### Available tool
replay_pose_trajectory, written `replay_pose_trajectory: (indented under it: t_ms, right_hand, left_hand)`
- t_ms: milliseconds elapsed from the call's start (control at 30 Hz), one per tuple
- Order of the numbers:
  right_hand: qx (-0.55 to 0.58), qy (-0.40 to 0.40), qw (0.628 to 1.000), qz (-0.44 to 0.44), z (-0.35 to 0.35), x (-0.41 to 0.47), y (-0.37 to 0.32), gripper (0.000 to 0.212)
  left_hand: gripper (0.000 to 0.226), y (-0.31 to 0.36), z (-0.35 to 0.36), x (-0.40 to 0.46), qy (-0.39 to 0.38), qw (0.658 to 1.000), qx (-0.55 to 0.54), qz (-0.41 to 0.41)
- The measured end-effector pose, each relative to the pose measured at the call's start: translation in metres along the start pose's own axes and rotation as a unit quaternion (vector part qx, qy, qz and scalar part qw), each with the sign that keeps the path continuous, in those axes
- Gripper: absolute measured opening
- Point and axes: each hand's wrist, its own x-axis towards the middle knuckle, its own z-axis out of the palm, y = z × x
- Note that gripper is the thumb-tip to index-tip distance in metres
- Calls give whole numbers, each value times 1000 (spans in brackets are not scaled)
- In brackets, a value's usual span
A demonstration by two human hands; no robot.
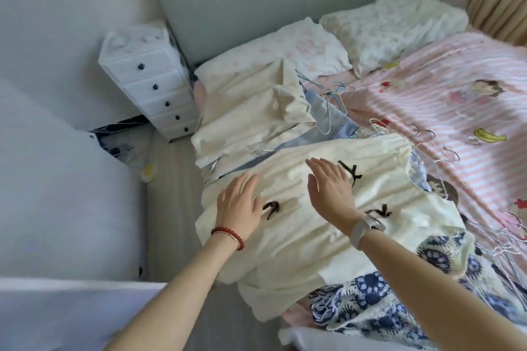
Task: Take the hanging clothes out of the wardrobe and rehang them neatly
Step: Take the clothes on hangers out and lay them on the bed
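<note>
A cream garment with small black bows [285, 231] lies spread on top of a pile of clothes at the bed's left edge. My left hand [239, 202] rests flat on it beside one bow, fingers straight. Just to the right, my right hand [330, 185] hovers over or touches the same garment with its fingers stretched out. Beyond the garment lie more cream clothes [251, 120] and a light blue piece [328, 114]. A blue and white patterned knit [370, 302] sticks out below. Several thin wire hangers [433, 151] lie tangled along the pile's right side.
The pile lies on a bed with a pink striped cartoon blanket [445, 100] and two pillows [393, 25] at its head. A small white drawer unit [151, 80] stands by the wall to the left. A yellow curtain [502, 0] hangs at the far right.
</note>
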Motion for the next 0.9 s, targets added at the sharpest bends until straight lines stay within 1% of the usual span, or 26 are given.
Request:
replay_pose_trajectory:
  t_ms: [67,133,200,233,300,400,500,633,733,800,900]
  right_hand:
    - [14,-49,997,-65,21,-25,-53,38]
    - [25,-85,986,-144,41,-58,-103,36]
    - [30,-125,966,-223,55,-91,-149,34]
    - [31,-141,954,-262,61,-105,-172,33]
    - [30,-156,930,-332,73,-126,-220,28]
    - [48,-194,899,-390,95,-154,-297,30]
    - [68,-222,860,-454,124,-192,-371,37]
    - [113,-254,790,-546,144,-255,-470,36]
    - [145,-266,718,-627,149,-305,-536,34]
    - [165,-274,681,-659,150,-336,-574,32]
    - [200,-292,625,-695,153,-380,-628,33]
  left_hand:
    - [48,-38,-13,-55,17,998,-22,-52]
    - [45,-74,-26,-110,44,995,-34,-85]
    - [43,-108,-39,-165,57,991,-16,-119]
    - [43,-126,-45,-191,63,987,-9,-149]
    - [43,-163,-59,-245,91,972,9,-217]
    - [42,-210,-89,-329,161,937,24,-310]
    - [43,-243,-121,-417,210,885,45,-413]
    - [45,-262,-152,-528,260,790,92,-547]
    - [45,-261,-173,-601,281,728,121,-613]
    - [45,-257,-190,-642,295,683,142,-653]
    - [43,-249,-217,-691,341,620,167,-687]
